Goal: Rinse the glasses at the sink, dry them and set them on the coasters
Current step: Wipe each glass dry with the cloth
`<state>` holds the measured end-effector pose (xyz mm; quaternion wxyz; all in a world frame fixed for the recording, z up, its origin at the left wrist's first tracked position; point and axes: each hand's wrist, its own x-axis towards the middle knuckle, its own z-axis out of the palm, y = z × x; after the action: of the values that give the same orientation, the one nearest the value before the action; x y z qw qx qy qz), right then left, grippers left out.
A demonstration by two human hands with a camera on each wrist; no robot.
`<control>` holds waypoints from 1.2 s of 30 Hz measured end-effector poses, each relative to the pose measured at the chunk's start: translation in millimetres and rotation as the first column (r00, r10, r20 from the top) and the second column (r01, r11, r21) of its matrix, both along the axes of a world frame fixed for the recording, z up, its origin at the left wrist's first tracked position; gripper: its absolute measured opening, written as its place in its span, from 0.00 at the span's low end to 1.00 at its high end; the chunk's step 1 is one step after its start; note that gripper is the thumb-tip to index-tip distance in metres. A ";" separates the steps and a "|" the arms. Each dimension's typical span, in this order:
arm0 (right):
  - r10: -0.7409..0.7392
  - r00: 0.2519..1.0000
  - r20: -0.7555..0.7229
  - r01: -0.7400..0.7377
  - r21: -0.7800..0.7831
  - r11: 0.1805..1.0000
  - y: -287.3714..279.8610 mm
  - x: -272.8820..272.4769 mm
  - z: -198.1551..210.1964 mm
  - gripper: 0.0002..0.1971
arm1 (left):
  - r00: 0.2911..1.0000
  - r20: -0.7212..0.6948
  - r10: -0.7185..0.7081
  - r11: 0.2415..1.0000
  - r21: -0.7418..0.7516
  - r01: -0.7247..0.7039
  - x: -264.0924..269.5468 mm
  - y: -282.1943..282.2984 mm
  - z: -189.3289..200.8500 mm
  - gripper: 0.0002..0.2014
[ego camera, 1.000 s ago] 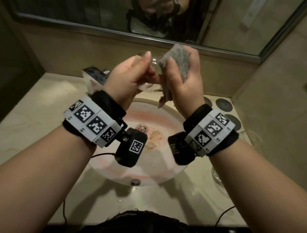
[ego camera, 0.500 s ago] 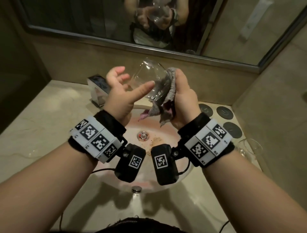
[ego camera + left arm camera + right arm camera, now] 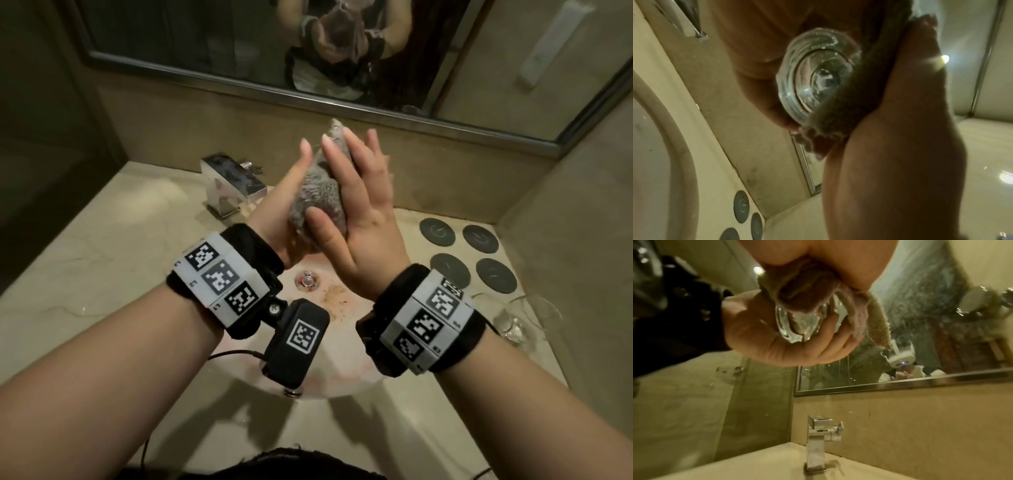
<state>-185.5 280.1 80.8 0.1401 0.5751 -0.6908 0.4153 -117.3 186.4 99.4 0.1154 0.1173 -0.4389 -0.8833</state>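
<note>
Over the sink (image 3: 342, 371) both hands hold one clear glass wrapped in a grey cloth (image 3: 318, 202). In the head view the cloth hides the glass. My left hand (image 3: 287, 205) cups the glass (image 3: 797, 324) from the left, its fingers curled round the thick base (image 3: 818, 81). My right hand (image 3: 359, 212) grips the cloth against the glass from the right, thumb across the front and fingers stretched upward. Several dark round coasters (image 3: 449, 270) lie bare on the counter at the right.
A second clear glass (image 3: 513, 322) stands on the counter near the right wall, in front of the coasters. A square chrome faucet (image 3: 233, 186) rises behind the basin on the left. A mirror (image 3: 239, 41) runs along the back wall. Walls close in on both sides.
The glass was bare with my left hand loose beside it. Now the cloth covers it, both hands clasp it, and the bundle sits a little lower and more to the right.
</note>
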 end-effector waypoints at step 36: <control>0.120 0.788 0.604 -0.157 0.009 0.988 -6.4 -8.0 10.5 0.32 | 0.999 0.047 0.013 0.975 -0.220 -0.002 7.0 -28.2 5.9 0.41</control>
<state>-193.6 273.7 91.3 -0.1338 0.4664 -0.6673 0.5650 -110.4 158.2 105.3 0.1203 0.1267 -0.5362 -0.8258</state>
